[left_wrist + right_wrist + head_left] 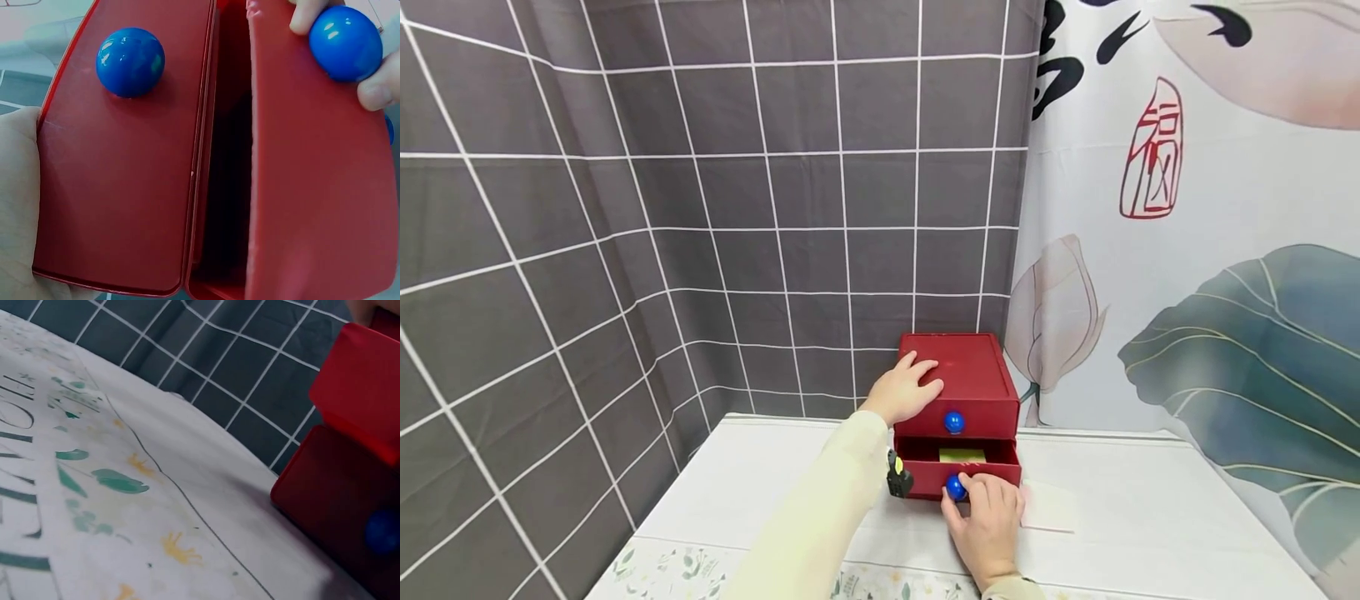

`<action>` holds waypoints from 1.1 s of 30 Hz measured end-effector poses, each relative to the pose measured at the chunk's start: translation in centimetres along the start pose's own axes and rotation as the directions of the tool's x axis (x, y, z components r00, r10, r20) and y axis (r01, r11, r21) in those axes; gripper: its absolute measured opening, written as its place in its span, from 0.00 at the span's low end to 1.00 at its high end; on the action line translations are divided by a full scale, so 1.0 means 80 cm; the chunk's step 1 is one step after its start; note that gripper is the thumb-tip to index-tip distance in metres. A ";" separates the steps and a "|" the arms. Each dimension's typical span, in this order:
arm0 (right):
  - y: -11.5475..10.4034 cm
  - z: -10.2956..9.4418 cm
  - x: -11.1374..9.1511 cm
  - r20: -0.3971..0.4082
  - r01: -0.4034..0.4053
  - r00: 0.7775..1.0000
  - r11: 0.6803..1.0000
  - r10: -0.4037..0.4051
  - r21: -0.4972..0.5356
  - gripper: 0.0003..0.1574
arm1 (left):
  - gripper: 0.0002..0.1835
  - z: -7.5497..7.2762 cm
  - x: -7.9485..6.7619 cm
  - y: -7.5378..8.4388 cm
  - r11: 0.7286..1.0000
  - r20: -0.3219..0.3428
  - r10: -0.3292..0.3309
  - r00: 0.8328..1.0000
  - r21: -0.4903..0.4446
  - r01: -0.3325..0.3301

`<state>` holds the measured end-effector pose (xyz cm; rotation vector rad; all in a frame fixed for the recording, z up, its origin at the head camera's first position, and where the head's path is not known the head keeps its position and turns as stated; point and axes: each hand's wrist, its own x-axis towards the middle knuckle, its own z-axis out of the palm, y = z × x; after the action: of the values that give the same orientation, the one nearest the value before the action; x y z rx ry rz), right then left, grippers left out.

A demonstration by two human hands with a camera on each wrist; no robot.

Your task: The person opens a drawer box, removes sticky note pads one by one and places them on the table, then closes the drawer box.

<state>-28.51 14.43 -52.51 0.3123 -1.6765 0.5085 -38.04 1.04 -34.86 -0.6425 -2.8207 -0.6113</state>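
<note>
A red two-drawer box (958,367) stands on the table, each drawer front bearing a round blue knob. My left hand (902,390) rests on the left part of its top with the fingers spread. In the left wrist view, part of that hand (17,200) lies along the edge of the upper drawer front (119,175), which is closed. The lower drawer (925,479) is partly pulled out, and a yellow-green paper (961,456) shows inside. My right hand (988,521) pinches its blue knob (345,44) between thumb and fingers.
A pale paper pad (1048,507) lies on the white table (1120,500), right of the box. A grey grid-patterned curtain (790,200) hangs behind and at the left, a printed white curtain (1075,183) at the right. A floral-patterned strip (119,481) runs along the table's front.
</note>
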 end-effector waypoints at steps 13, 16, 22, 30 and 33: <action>-0.009 -0.015 -0.003 0.011 0.011 1.000 1.000 -0.011 -0.009 0.25 | 0.28 0.002 0.002 -0.003 1.000 0.013 -0.008 1.000 0.012 0.008; -0.011 -0.018 -0.004 0.028 0.010 1.000 1.000 -0.010 -0.020 0.27 | 0.28 0.002 0.002 -0.003 1.000 0.007 -0.004 1.000 0.013 0.004; -0.012 -0.025 -0.007 0.037 0.016 0.999 1.000 -0.015 -0.027 0.27 | 0.28 0.001 0.002 -0.002 1.000 0.005 0.001 1.000 0.008 -0.001; -0.017 -0.035 -0.009 0.039 0.024 0.999 1.000 -0.023 -0.021 0.27 | 0.28 0.000 0.002 -0.002 1.000 0.000 0.008 1.000 0.008 -0.008; -0.019 -0.037 -0.010 0.031 0.027 0.999 0.999 -0.026 -0.018 0.27 | 0.28 -0.001 0.002 -0.003 1.000 0.000 0.008 1.000 0.003 -0.008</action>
<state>-25.11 14.55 -52.72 0.3301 -1.7038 0.4707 -38.27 0.86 -34.85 -0.6524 -2.8170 -0.6053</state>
